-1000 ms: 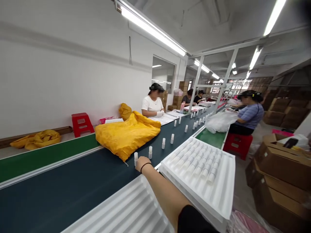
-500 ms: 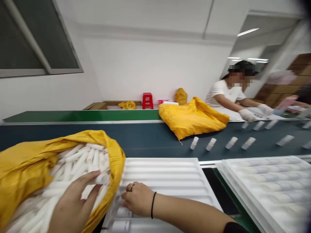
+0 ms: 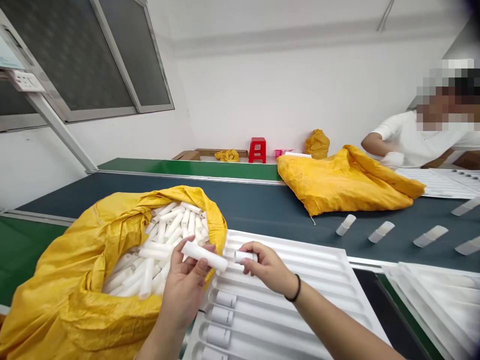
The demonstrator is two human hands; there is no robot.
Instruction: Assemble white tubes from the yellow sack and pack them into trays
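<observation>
My left hand point(image 3: 183, 285) is closed around a long white plastic tube point(image 3: 205, 256), held tilted in front of the sack's mouth. Close to the tube's lower end, my right hand point(image 3: 270, 269) pinches a short white cylinder point(image 3: 245, 257) with small dark print; the two pieces look slightly apart. A white ribbed tray point(image 3: 296, 305) lies beneath my right hand. Short printed cylinders point(image 3: 222, 315) rest in its grooves along the left edge. To the left, a yellow sack point(image 3: 71, 295) gapes over a heap of white tubes point(image 3: 174, 225).
Beyond the tray runs a dark conveyor belt point(image 3: 232, 192), carrying upright two-tone cylinders point(image 3: 381, 231) and another yellow sack point(image 3: 345, 185). A stack of white trays point(image 3: 438, 300) stands at right. Across the belt is a co-worker point(image 3: 416, 135); a red stool point(image 3: 257, 150) sits by the wall.
The view has turned left. My left hand has come out of the sack with a tube, and my right hand has risen off the tray with a short cylinder.
</observation>
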